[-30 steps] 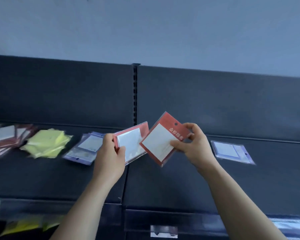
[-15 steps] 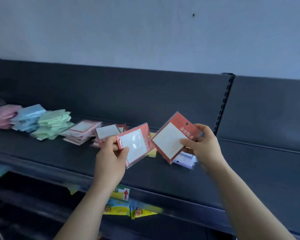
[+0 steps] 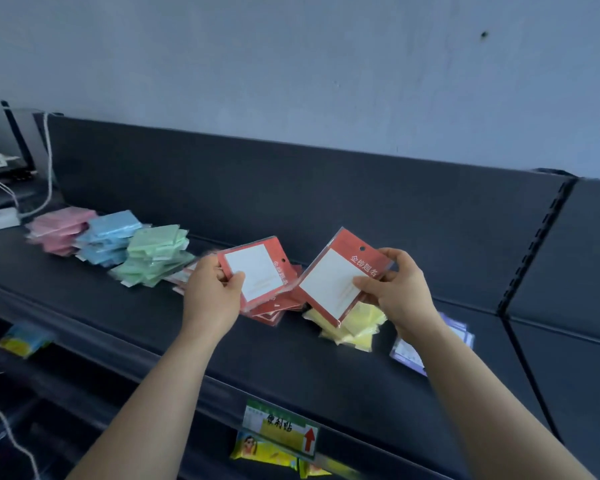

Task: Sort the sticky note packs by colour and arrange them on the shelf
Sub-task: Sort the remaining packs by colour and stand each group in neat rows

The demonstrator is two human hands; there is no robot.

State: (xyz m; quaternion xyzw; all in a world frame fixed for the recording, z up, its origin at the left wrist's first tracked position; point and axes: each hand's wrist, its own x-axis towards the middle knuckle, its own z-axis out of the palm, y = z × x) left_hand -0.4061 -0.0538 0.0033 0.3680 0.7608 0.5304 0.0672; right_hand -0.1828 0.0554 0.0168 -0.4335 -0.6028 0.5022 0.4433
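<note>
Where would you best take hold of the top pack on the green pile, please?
Pinch the top green pack by its right-hand edge, coming from the front right. It lies flat on a fanned pile, so that edge looks free, while the blue pile crowds its left and the back panel blocks the rear.

The left hand (image 3: 212, 292) and its red pack (image 3: 253, 275) hide most of the red pile (image 3: 274, 311). The right forearm (image 3: 465, 375) covers part of the purple packs (image 3: 407, 355); the other red pack (image 3: 336, 282) overlaps the yellow pile (image 3: 361, 323).
</note>
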